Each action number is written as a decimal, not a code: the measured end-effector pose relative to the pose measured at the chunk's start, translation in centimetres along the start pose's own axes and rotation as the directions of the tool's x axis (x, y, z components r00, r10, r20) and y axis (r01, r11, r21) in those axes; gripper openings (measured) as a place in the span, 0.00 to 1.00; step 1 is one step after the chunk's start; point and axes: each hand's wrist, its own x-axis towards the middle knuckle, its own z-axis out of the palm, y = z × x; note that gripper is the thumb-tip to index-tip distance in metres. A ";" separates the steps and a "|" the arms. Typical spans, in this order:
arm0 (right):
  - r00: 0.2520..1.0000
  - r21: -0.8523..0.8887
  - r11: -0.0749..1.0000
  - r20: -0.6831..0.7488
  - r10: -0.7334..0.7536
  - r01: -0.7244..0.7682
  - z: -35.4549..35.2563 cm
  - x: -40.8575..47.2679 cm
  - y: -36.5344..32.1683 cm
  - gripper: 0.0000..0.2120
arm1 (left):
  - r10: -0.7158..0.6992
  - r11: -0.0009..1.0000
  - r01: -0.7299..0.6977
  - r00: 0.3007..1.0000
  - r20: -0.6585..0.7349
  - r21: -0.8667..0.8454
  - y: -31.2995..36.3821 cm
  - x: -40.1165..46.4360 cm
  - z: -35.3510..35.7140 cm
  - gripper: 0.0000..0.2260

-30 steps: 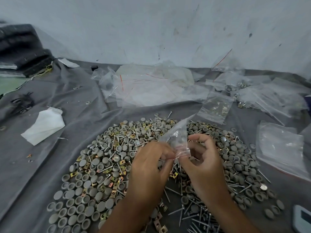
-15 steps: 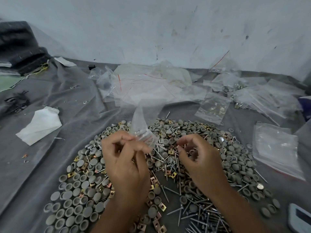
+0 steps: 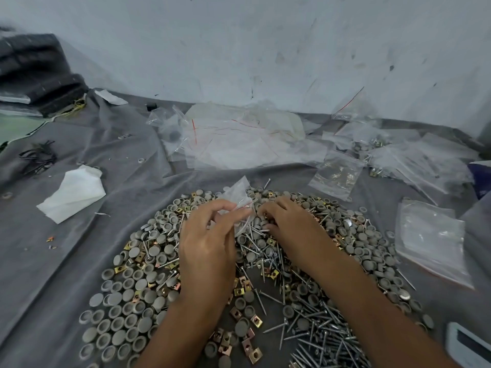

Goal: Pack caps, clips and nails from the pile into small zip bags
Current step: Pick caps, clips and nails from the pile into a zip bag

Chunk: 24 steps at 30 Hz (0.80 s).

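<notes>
- The left hand [image 3: 207, 243] pinches a small, clear, crinkly plastic zip bag [image 3: 237, 200] between thumb and fingers, holding it up just above the far side of the pile. The bag looks floppy, so its mouth could fold flat, and then the bits would bounce off and not go in.
- The right hand [image 3: 288, 221] lies on the pile just beside the bag, fingers curled down into the round grey plastic caps [image 3: 148, 296]. It seems to be picking some up, but I cannot tell what is in the fingers. If it grabs too many at once, some could slip out on the way to the bag.
- Thin silver metal nails [image 3: 321, 328] lie mixed through the big heap and thick at the near right. Their sharp tips could poke a finger, or poke a hole in the thin bag.
- Small, square, gold-coloured metal clips [image 3: 248, 346] hide under the caps, so one kind could easily be missed or counted wrong.
- The wrinkled grey cloth [image 3: 79, 261] under the pile slopes in folds, so a dropped cap could roll away.
- Many more clear bags [image 3: 239, 144] lie near the wall, well apart from the hands. A filled one could get mixed up with empty ones.
</notes>
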 end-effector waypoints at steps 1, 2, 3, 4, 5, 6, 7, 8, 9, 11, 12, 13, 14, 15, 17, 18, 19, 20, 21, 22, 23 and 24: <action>1.000 0.036 0.999 0.009 0.017 -0.017 0.0 -0.1 0.0 0.12 | 0.001 1.000 -0.001 1.000 0.024 -0.003 0.0 -0.1 0.0 0.15; 0.999 0.085 0.996 0.017 0.035 -0.037 -0.1 -0.2 0.0 0.11 | 0.003 1.000 -0.003 0.999 0.044 0.000 -0.1 -0.1 0.0 0.17; 0.998 0.152 0.987 0.020 0.056 -0.059 -0.2 -0.3 0.0 0.10 | 0.005 1.000 -0.006 0.998 0.061 0.009 -0.2 -0.2 -0.1 0.20; 0.997 0.230 0.970 0.019 0.078 -0.080 -0.5 -0.4 0.0 0.09 | 0.005 1.000 -0.007 0.997 0.076 0.021 -0.2 -0.2 -0.1 0.23; 0.995 0.309 0.946 0.014 0.102 -0.101 -0.7 -0.5 0.1 0.09 | 0.004 0.999 -0.007 0.996 0.092 0.035 -0.2 -0.3 -0.1 0.25; 0.992 0.373 0.920 0.006 0.125 -0.118 -1.0 -0.6 0.1 0.09 | 0.001 0.999 -0.007 0.994 0.110 0.052 -0.3 -0.3 -0.1 0.26; 0.989 0.420 0.899 -0.010 0.145 -0.128 -1.4 -0.9 0.0 0.09 | -0.004 0.998 -0.005 0.991 0.131 0.067 -0.2 -0.2 -0.1 0.28; 0.986 0.462 0.877 -0.034 0.161 -0.128 -1.7 -1.2 -0.1 0.09 | -0.007 0.997 -0.005 0.988 0.153 0.073 -0.2 -0.2 -0.1 0.29; 0.982 0.514 0.849 -0.065 0.176 -0.118 -2.0 -1.6 -0.2 0.08 | -0.003 0.998 -0.008 0.986 0.167 0.067 -0.1 -0.2 -0.1 0.29; 0.977 0.635 0.770 -0.118 0.179 -0.064 -2.6 -2.4 -1.0 0.05 | -0.001 1.000 -0.001 0.986 0.166 0.012 0.2 0.0 -0.2 0.20; 0.978 0.673 0.739 -0.141 0.156 -0.021 -2.9 -2.8 -1.6 0.04 | -0.019 0.999 0.023 0.988 0.154 -0.022 0.4 0.1 -0.2 0.16; 0.978 0.683 0.730 -0.167 0.122 0.025 -3.1 -3.0 -2.3 0.03 | -0.044 0.997 0.051 0.989 0.142 -0.049 0.5 0.2 -0.2 0.14; 0.978 0.667 0.742 -0.192 0.084 0.067 -3.3 -3.2 -2.9 0.04 | -0.063 0.995 0.072 0.989 0.135 -0.066 0.6 0.2 -0.2 0.12; 0.977 0.637 0.764 -0.207 0.047 0.099 -3.4 -3.3 -3.5 0.05 | -0.074 0.993 0.085 0.988 0.136 -0.077 0.7 0.1 -0.1 0.11; 0.981 0.581 0.805 -0.194 -0.008 0.122 -3.6 -3.1 -4.2 0.06 | -0.091 0.991 0.107 0.981 0.174 -0.083 0.8 0.0 -0.1 0.13; 0.984 0.555 0.823 -0.174 -0.023 0.118 -3.7 -3.0 -4.3 0.07 | -0.098 0.990 0.115 0.976 0.193 -0.078 0.8 -0.1 -0.2 0.14; 0.987 0.523 0.845 -0.156 -0.029 0.108 -3.7 -2.9 -4.3 0.07 | -0.101 0.990 0.118 0.974 0.201 -0.074 0.9 -0.1 -0.2 0.15; 0.989 0.486 0.869 -0.148 -0.025 0.095 -3.6 -2.8 -4.3 0.07 | -0.100 0.990 0.117 0.975 0.198 -0.076 0.9 -0.1 -0.2 0.15; 0.989 0.444 0.893 -0.150 -0.013 0.079 -3.5 -2.7 -4.2 0.08 | -0.095 0.990 0.112 0.978 0.188 -0.086 1.0 -0.1 -0.2 0.15; 0.987 0.399 0.915 -0.158 0.002 0.062 -3.5 -2.6 -4.1 0.08 | -0.085 0.990 0.103 0.980 0.179 -0.097 1.1 0.0 -0.2 0.15; 0.986 0.354 0.934 -0.168 0.014 0.047 -3.5 -2.5 -4.0 0.09 | -0.074 0.990 0.093 0.982 0.173 -0.107 1.2 0.1 -0.2 0.14; 0.984 0.313 0.949 -0.175 0.021 0.036 -3.5 -2.4 -3.9 0.10 | -0.066 0.990 0.086 0.983 0.171 -0.115 1.3 0.1 -0.1 0.14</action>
